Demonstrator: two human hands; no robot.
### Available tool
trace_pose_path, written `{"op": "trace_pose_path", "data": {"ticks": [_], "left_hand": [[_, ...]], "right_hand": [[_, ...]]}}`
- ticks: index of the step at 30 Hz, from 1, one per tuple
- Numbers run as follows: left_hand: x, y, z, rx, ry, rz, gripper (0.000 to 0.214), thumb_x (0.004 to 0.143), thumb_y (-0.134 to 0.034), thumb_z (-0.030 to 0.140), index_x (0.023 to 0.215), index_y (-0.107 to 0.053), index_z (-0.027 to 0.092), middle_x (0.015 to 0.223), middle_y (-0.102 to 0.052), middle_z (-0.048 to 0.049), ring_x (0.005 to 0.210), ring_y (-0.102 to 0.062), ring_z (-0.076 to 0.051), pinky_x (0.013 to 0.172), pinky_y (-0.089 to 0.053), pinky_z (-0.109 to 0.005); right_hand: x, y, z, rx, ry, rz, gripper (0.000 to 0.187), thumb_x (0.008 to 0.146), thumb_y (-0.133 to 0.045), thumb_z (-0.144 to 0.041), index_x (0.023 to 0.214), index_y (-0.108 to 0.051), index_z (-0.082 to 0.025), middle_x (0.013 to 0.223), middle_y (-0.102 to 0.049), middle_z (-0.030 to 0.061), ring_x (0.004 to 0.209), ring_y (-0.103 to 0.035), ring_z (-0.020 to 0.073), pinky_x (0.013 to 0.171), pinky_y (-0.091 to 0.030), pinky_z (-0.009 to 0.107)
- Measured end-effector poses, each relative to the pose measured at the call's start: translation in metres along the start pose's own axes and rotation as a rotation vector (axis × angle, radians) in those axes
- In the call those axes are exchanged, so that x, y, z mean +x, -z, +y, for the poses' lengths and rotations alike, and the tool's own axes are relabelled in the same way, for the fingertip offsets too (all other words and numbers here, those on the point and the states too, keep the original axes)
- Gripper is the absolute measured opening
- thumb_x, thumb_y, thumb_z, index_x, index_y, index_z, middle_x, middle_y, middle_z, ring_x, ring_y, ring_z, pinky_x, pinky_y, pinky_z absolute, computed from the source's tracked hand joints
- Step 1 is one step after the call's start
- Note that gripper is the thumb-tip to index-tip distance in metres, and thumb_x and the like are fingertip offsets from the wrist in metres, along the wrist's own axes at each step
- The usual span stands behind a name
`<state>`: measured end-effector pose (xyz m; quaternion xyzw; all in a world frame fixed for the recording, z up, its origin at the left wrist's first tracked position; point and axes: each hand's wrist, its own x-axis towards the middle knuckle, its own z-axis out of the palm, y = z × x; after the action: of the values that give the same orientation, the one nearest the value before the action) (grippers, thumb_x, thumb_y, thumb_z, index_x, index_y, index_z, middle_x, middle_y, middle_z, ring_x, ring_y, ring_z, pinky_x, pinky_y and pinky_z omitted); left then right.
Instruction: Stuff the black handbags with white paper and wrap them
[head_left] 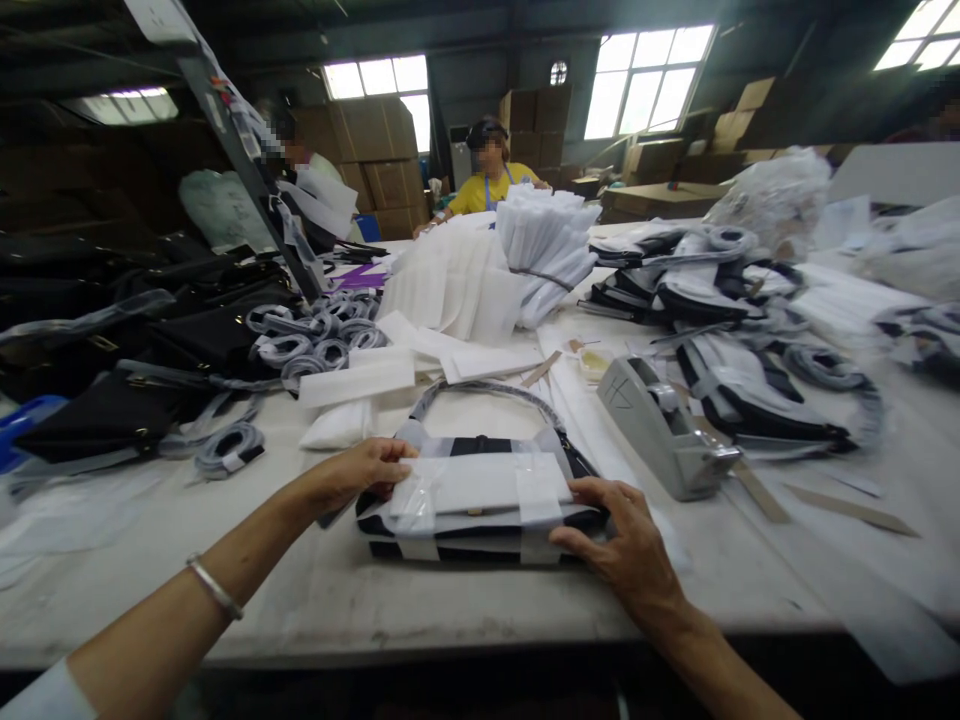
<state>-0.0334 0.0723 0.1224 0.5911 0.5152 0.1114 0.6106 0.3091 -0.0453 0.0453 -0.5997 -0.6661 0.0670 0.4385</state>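
Observation:
A black handbag (pixel 465 550) lies in front of me at the table's near side. White foam sheet (pixel 480 482) covers its upper front, with strips of clear tape (pixel 541 490) across the foam at left and right. Its handle (pixel 487 388), wrapped in clear plastic, arches away from me. My left hand (pixel 371 468) is closed at the bag's upper left corner, fingers pinched on the edge of the foam. On the right side, my right hand (pixel 619 525) grips the bag, thumb on the front and fingers on top. Its fingertips partly cover the bag's corner.
A grey tape dispenser (pixel 660 430) stands right of the bag. Behind are foam pieces (pixel 356 385) and a tall foam stack (pixel 450 275). Black bags (pixel 97 420) and coiled wrapped straps (pixel 229 450) lie left; wrapped bags (pixel 757 395) lie right. A person in yellow (pixel 487 185) is across the table.

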Motion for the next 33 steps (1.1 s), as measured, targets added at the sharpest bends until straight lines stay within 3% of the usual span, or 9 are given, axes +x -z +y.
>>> {"op": "trace_pose_path", "data": {"ticks": [4,8,13,16,20,23,25,29,33], "left_hand": [[-0.007,0.005,0.001,0.034,-0.009,0.014,0.042,0.07,-0.069,0.049,0.097,-0.063,0.018,0.072,-0.051,0.0027,0.059,-0.044,-0.01,0.057,-0.039,-0.021],[-0.01,0.016,0.011,0.166,-0.021,-0.054,0.041,0.07,-0.067,0.051,0.096,-0.068,0.019,0.075,-0.056,0.0003,0.062,-0.049,-0.011,0.056,-0.041,-0.022],[-0.008,0.016,0.011,0.24,-0.07,-0.072,0.039,0.073,-0.065,0.048,0.098,-0.072,0.02,0.075,-0.057,-0.0004,0.063,-0.05,-0.013,0.057,-0.041,-0.023],[-0.007,0.01,0.005,0.271,-0.085,-0.044,0.04,0.075,-0.063,0.046,0.104,-0.072,0.02,0.075,-0.059,-0.0003,0.063,-0.052,-0.013,0.058,-0.043,-0.024],[-0.008,0.007,-0.004,0.341,-0.158,-0.011,0.04,0.08,-0.059,0.044,0.114,-0.07,0.024,0.105,-0.069,-0.0031,0.095,-0.063,-0.021,0.086,-0.048,-0.028],[-0.011,0.007,-0.01,0.405,-0.231,-0.019,0.046,0.084,-0.058,0.044,0.125,-0.065,0.026,0.13,-0.063,-0.0036,0.121,-0.054,-0.025,0.107,-0.037,-0.033],[-0.013,0.006,-0.012,0.408,-0.237,-0.041,0.048,0.085,-0.057,0.043,0.13,-0.061,0.026,0.136,-0.059,-0.0043,0.125,-0.051,-0.026,0.11,-0.033,-0.034],[-0.018,0.001,-0.011,0.343,-0.196,-0.018,0.052,0.085,-0.057,0.04,0.134,-0.057,0.025,0.141,-0.055,-0.0041,0.124,-0.051,-0.026,0.107,-0.034,-0.034],[-0.023,-0.01,-0.003,0.311,-0.131,0.035,0.058,0.082,-0.056,0.041,0.137,-0.052,0.022,0.127,-0.061,-0.0048,0.111,-0.055,-0.026,0.092,-0.042,-0.031]], "right_hand": [[0.0,0.0,0.0,0.019,0.096,-0.064,0.037,0.078,-0.07,-0.062,0.086,-0.066,-0.026,0.089,-0.075,0.005,0.087,-0.068,0.0265,0.09,-0.045,0.045],[0.002,0.005,-0.002,0.069,0.08,-0.09,0.037,0.076,-0.071,-0.061,0.082,-0.063,-0.026,0.089,-0.075,0.0046,0.087,-0.068,0.0266,0.089,-0.045,0.043],[0.019,0.023,-0.01,0.119,-0.122,-0.251,0.039,0.085,-0.055,-0.064,0.088,-0.069,-0.027,0.095,-0.073,0.0038,0.096,-0.064,0.0273,0.087,-0.047,0.04],[0.031,0.027,-0.016,0.095,-0.268,-0.353,0.046,0.093,-0.04,-0.062,0.105,-0.069,-0.028,0.095,-0.073,0.004,0.093,-0.066,0.0275,0.084,-0.048,0.04],[0.037,0.018,-0.018,0.118,-0.261,-0.405,0.053,0.093,-0.039,-0.061,0.124,-0.063,-0.026,0.118,-0.07,0.0078,0.111,-0.062,0.0309,0.095,-0.046,0.045],[0.038,0.013,-0.017,0.251,-0.277,-0.41,0.057,0.092,-0.042,-0.061,0.132,-0.056,-0.022,0.127,-0.066,0.0112,0.119,-0.059,0.0304,0.101,-0.044,0.046],[0.039,0.013,-0.019,0.332,-0.329,-0.405,0.059,0.092,-0.04,-0.062,0.131,-0.056,-0.021,0.12,-0.068,0.0121,0.114,-0.062,0.0295,0.097,-0.047,0.044],[0.039,0.014,-0.024,0.419,-0.41,-0.359,0.048,0.089,-0.047,-0.06,0.11,-0.064,-0.021,0.095,-0.071,0.0067,0.093,-0.065,0.0248,0.081,-0.052,0.035],[0.036,0.008,-0.024,0.5,-0.466,-0.295,0.034,0.08,-0.061,-0.052,0.093,-0.064,-0.02,0.081,-0.067,0.0018,0.074,-0.06,0.0188,0.065,-0.047,0.028]]}}
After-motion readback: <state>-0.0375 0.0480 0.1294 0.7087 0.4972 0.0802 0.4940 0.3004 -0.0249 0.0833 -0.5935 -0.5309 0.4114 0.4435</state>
